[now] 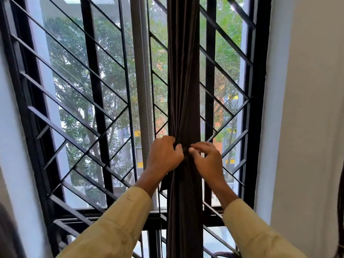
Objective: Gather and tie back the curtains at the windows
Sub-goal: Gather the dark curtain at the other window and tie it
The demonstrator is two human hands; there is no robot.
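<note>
Together, left hand [163, 155] and right hand [206, 159] pinch the gathered curtain [183, 81] (arms raised).

Mustard-tan long sleeves [119, 222]; left hand [163, 155] and right hand [208, 162] bare

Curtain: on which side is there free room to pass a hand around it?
Left: a strip between the dark brown curtain and the grey mesh screen. Right: a narrower strip before the black upright bar. Crowded at the gather, where left hand and right hand hold it.

Curtain [183, 81] before window grille [78, 101], hands on either side
</note>
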